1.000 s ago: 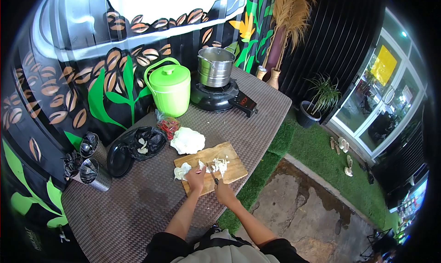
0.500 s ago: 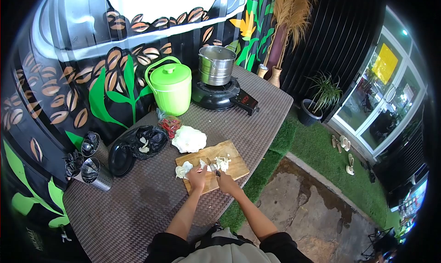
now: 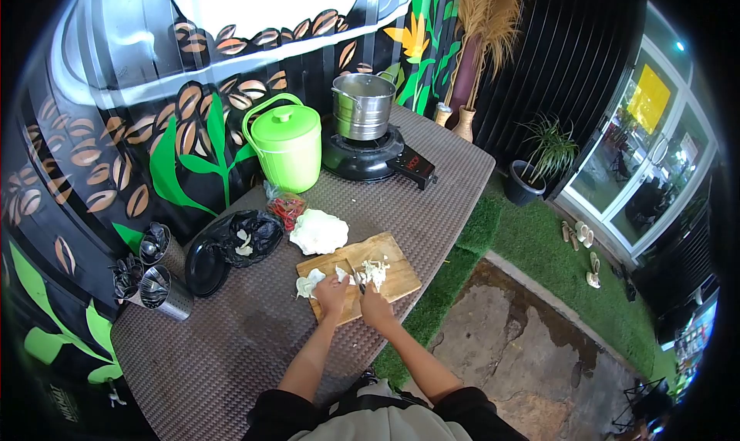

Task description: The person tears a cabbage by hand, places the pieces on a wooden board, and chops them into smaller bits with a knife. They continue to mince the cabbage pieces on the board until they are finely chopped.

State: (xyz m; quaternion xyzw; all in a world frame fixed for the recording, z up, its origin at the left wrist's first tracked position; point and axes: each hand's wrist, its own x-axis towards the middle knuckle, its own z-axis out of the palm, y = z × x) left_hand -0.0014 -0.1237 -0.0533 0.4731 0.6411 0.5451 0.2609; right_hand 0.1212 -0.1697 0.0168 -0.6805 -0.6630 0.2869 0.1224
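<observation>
A wooden cutting board (image 3: 402,265) lies at an angle near the table's front edge. My left hand (image 3: 331,295) is closed over a pale cabbage piece (image 3: 341,274) on the board, fingers bent down. In my right hand (image 3: 375,307) is a knife (image 3: 358,278), its blade just right of that piece. Chopped cabbage (image 3: 375,272) lies in a small heap beyond the blade. Left of my left hand, loose cabbage leaves (image 3: 310,284) rest on the board's edge. A larger cabbage (image 3: 319,233) sits on the table behind the board.
Behind stand a green lidded bucket (image 3: 287,148) and a steel pot (image 3: 362,106) on a black portable stove (image 3: 361,157). A bag of red chillies (image 3: 286,208), a black plastic bag (image 3: 258,237) and steel cutlery holders (image 3: 167,293) are to the left. The table's right edge (image 3: 468,225) borders artificial grass.
The knife and my right hand have shifted slightly on the board. My left hand stays on the cabbage piece. The whole view has moved a little.
</observation>
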